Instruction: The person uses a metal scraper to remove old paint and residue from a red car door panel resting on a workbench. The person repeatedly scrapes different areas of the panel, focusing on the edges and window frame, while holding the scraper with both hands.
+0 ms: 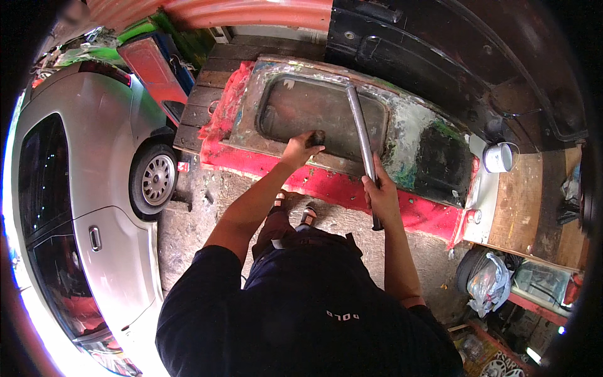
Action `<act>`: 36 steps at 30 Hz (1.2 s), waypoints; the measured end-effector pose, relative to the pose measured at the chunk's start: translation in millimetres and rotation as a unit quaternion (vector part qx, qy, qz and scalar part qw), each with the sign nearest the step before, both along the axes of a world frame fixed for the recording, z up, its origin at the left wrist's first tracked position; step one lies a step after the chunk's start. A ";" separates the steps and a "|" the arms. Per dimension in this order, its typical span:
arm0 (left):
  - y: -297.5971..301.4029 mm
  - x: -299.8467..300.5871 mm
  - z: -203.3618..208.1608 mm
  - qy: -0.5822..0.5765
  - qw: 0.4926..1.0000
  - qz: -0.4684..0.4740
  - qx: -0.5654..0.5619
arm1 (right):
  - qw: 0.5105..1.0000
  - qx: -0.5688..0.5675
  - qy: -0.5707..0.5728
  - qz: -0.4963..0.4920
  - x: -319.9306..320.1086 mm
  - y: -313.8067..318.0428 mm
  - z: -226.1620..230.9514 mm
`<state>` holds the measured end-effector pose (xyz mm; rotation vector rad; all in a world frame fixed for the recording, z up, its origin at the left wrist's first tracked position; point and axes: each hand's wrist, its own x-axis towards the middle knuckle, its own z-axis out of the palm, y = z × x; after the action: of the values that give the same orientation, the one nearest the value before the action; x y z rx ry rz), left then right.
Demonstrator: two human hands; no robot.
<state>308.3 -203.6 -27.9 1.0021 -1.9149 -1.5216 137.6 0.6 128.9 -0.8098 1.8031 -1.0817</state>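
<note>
A worn vehicle door panel [411, 147] with patchy paint and a rounded window opening lies on a red cloth [289, 174] in front of me. My left hand [301, 149] is closed around a small dark block [319, 137] at the near edge of that opening. In my right hand [382, 188] is a long silver metal tool [360, 122] with a dark grip, its far end over the opening's far edge. The shape of that far end is hard to make out. Fingers partly cover both held things.
Beneath the cloth is a plank table [200, 97]. A silver car [103, 157] stands close on the left. A large black panel [433, 56] leans behind. At the right are a white bucket [497, 158], a can [473, 216] and a plastic bag [490, 286] beside a tyre.
</note>
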 end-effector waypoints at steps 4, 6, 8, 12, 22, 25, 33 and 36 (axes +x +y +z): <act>3.9 0.6 -3.9 0.006 0.998 0.061 0.002 | 1.000 -0.024 0.007 -0.002 0.4 -0.9 -4.4; 5.1 0.6 -0.2 -0.002 0.995 0.089 -0.048 | 1.000 -0.026 0.005 -0.004 -0.3 -0.3 -9.8; 2.3 0.8 8.1 -0.018 0.993 0.096 -0.059 | 1.000 -0.023 0.003 -0.003 -2.4 -2.1 -13.5; -5.9 1.7 22.3 -0.036 0.995 0.095 -0.014 | 1.000 -0.024 0.010 0.009 -1.5 -11.5 -9.6; -7.5 0.7 12.9 -0.069 0.996 0.052 -0.027 | 0.954 -0.085 0.249 0.144 -0.2 -42.6 -12.8; 3.4 1.2 18.9 -0.122 0.992 0.009 -0.040 | 0.931 0.014 0.278 0.236 -23.7 -33.3 -37.9; -9.2 12.1 -16.7 0.020 0.998 0.064 0.000 | 0.991 -0.028 0.115 0.056 -23.2 -14.7 -11.1; -7.6 6.2 -0.3 0.030 0.999 0.037 -0.008 | 0.995 -0.035 0.087 0.028 -27.0 -7.3 -22.0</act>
<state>314.5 -211.2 -28.2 0.9980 -1.8254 -1.4755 110.6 -6.7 106.9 -1.0195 1.8824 -1.0704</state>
